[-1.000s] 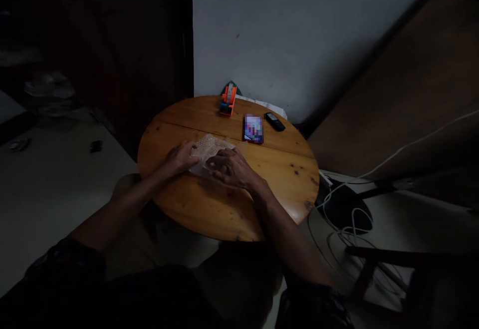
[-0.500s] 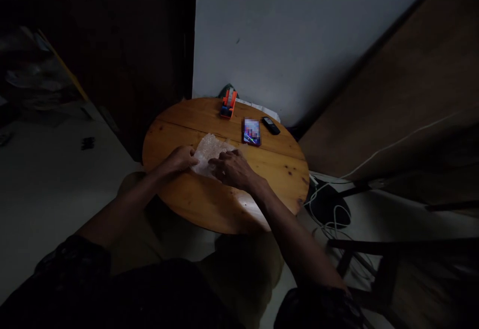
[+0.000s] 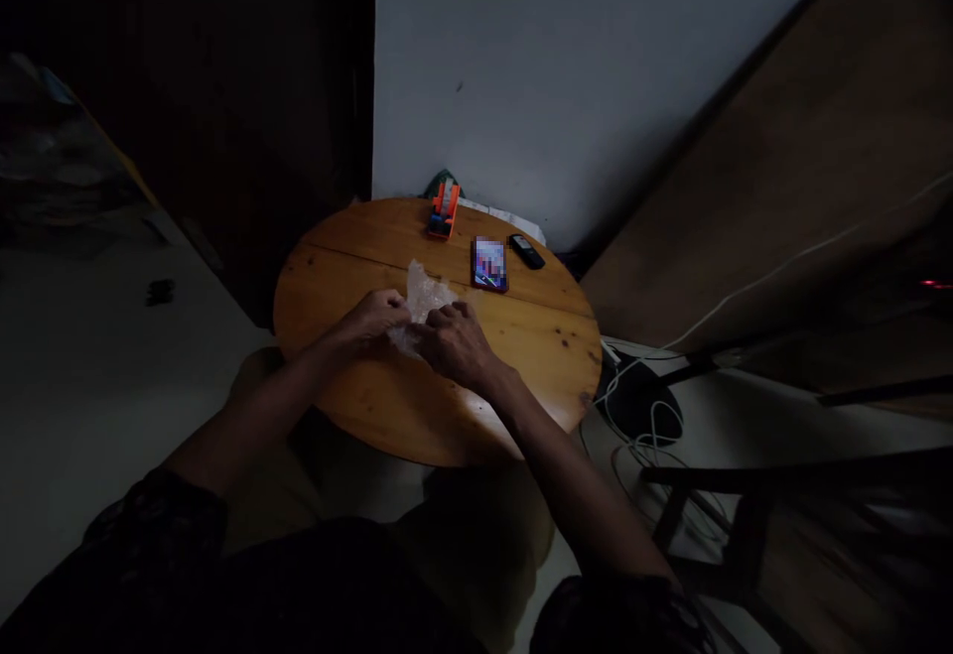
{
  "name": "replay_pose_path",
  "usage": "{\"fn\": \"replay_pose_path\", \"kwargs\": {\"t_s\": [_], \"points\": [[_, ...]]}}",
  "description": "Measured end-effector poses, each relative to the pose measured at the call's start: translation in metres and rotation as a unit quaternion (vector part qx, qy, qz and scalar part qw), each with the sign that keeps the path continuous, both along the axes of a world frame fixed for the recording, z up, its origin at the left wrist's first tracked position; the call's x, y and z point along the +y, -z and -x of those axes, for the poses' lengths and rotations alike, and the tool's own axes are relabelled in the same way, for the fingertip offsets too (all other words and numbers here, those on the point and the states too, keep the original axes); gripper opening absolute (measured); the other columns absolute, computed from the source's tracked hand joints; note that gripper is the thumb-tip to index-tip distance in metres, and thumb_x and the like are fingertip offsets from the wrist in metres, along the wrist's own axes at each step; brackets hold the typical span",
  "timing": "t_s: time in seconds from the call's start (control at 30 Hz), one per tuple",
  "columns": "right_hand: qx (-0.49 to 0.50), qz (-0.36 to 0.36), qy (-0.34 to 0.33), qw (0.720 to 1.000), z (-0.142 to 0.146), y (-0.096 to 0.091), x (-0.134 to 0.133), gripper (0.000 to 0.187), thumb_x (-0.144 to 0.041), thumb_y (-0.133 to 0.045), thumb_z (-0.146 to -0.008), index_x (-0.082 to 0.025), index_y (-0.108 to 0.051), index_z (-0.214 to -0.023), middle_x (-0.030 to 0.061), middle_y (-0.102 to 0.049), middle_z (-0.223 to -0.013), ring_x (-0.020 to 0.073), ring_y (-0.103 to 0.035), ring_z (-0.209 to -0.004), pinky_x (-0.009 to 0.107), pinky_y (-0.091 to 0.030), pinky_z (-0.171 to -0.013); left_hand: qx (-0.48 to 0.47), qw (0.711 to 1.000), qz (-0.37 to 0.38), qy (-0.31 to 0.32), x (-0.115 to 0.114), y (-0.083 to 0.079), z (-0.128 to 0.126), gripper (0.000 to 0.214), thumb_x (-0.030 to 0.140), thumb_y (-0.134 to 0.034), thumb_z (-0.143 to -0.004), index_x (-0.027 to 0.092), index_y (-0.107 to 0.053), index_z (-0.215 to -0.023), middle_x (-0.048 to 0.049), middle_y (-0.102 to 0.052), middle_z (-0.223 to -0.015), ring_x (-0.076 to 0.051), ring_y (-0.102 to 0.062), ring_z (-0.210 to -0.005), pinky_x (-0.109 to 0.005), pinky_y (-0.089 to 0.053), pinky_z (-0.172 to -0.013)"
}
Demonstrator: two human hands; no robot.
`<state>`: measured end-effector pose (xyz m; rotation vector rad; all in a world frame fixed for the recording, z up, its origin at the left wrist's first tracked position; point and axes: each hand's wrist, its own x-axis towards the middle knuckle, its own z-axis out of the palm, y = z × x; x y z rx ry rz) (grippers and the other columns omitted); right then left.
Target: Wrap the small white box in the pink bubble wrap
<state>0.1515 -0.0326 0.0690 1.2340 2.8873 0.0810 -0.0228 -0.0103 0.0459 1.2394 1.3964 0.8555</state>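
A crumpled sheet of clear bubble wrap (image 3: 426, 292) lies on the round wooden table (image 3: 372, 406), its far edge lifted up. My left hand (image 3: 376, 317) grips its left side with curled fingers. My right hand (image 3: 454, 341) is closed over its near right part. Both hands sit close together in the middle of the table. Whatever the wrap covers is hidden under my hands.
An orange and black tape dispenser (image 3: 443, 210) stands at the table's far edge. A lit phone (image 3: 489, 264) and a small dark device (image 3: 526, 251) lie beside it. White cables (image 3: 647, 436) trail on the floor at right, next to a dark chair frame (image 3: 745, 495).
My hands have drawn closer together and the bubble wrap, flat a second ago, is bunched and folded upward between them. The camera view has shifted slightly.
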Motion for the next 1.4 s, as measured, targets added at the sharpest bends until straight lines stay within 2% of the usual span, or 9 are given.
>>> {"fn": "replay_pose_path", "kwargs": {"t_s": [0.17,0.4,0.63,0.83,0.9,0.97,1.1,1.23,1.4], "points": [[0.02,-0.051,0.004,0.998,-0.002,0.009,-0.014,0.033,-0.022,-0.044,-0.101,-0.019,-0.068,-0.123,0.0152,-0.069,-0.11,0.0303,-0.057,-0.111,0.053,-0.018,-0.112,-0.092,0.995,0.032,0.011,-0.003,-0.003,-0.001,0.012,0.025,-0.062,-0.063,0.02,-0.055,-0.071,0.0047,-0.053,-0.058,-0.011,-0.05,-0.047,-0.024,-0.041,-0.047],[0.078,-0.019,-0.008,0.997,-0.014,0.006,-0.023,0.03,-0.021,-0.051,-0.096,-0.017,-0.068,-0.119,0.0141,-0.07,-0.122,0.0301,-0.051,-0.132,0.052,-0.019,-0.116,-0.089,0.992,0.051,0.075,-0.01,-0.017,0.003,0.023,0.025,-0.062,-0.061,0.015,-0.066,-0.083,0.0007,-0.06,-0.063,-0.012,-0.055,-0.053,-0.025,-0.045,-0.053],[0.121,0.016,0.009,0.993,-0.022,0.008,-0.027,0.036,-0.017,-0.054,-0.092,-0.021,-0.071,-0.124,0.0108,-0.069,-0.13,0.0297,-0.048,-0.14,0.052,-0.023,-0.115,0.053,0.967,-0.116,0.219,-0.01,-0.007,0.013,0.033,0.035,-0.062,-0.07,0.015,-0.074,-0.094,-0.0015,-0.07,-0.083,-0.017,-0.063,-0.077,-0.025,-0.046,-0.065],[0.182,0.027,-0.004,0.983,-0.029,0.009,-0.026,0.035,-0.016,-0.059,-0.088,-0.025,-0.074,-0.119,0.0084,-0.071,-0.128,0.0305,-0.049,-0.14,0.054,-0.027,-0.115,0.27,0.891,-0.274,0.24,-0.014,-0.001,0.008,0.021,0.025,-0.055,-0.081,0.016,-0.072,-0.088,-0.0032,-0.065,-0.085,-0.019,-0.061,-0.084,-0.028,-0.048,-0.077],[0.256,0.016,0.052,0.965,-0.04,0.011,-0.027,0.032,-0.023,-0.062,-0.089,-0.023,-0.073,-0.118,0.0103,-0.069,-0.131,0.0303,-0.055,-0.133,0.051,-0.036,-0.11,0.319,0.861,-0.305,0.253,-0.02,-0.002,0.006,0.019,0.023,-0.054,-0.086,0.017,-0.071,-0.087,-0.0056,-0.064,-0.092,-0.02,-0.062,-0.09,-0.03,-0.048,-0.081],[0.343,0.016,0.171,0.923,-0.056,0.016,-0.03,0.033,-0.029,-0.06,-0.091,-0.018,-0.071,-0.12,0.0138,-0.068,-0.129,0.0279,-0.065,-0.115,0.046,-0.047,-0.099,0.365,0.83,-0.325,0.268,-0.026,-0.005,0.004,0.02,0.022,-0.051,-0.09,0.017,-0.07,-0.088,-0.0081,-0.064,-0.099,-0.022,-0.062,-0.095,-0.031,-0.049,-0.084],[0.393,0.133,0.363,0.834,-0.081,0.027,-0.036,0.05,-0.04,-0.066,-0.087,-0.009,-0.064,-0.126,0.016,-0.073,-0.111,0.0225,-0.07,-0.084,0.035,-0.054,-0.074,0.447,0.775,-0.346,0.282,-0.036,-0.011,0.0,0.024,0.017,-0.046,-0.094,0.015,-0.069,-0.095,-0.013,-0.063,-0.108,-0.026,-0.061,-0.104,-0.035,-0.051,-0.09],[0.401,0.23,0.399,0.792,-0.072,0.035,-0.038,0.071,-0.055,-0.066,-0.087,-0.005,-0.055,-0.137,0.0123,-0.074,-0.092,0.0205,-0.07,-0.077,0.03,-0.052,-0.068,0.475,0.749,-0.339,0.313,-0.033,-0.016,0.0,0.024,0.015,-0.048,-0.092,0.014,-0.069,-0.102,-0.0143,-0.063,-0.109,-0.027,-0.062,-0.105,-0.036,-0.051,-0.091],[0.379,0.174,0.429,0.801,-0.043,0.04,-0.027,0.08,-0.054,-0.078,-0.076,-0.012,-0.053,-0.139,0.0085,-0.071,-0.09,0.0237,-0.068,-0.085,0.03,-0.049,-0.071,0.441,0.75,-0.316,0.379,-0.016,-0.021,0.005,0.024,0.013,-0.054,-0.084,0.015,-0.07,-0.102,-0.0103,-0.065,-0.104,-0.025,-0.065,-0.097,-0.031,-0.051,-0.082]]}}
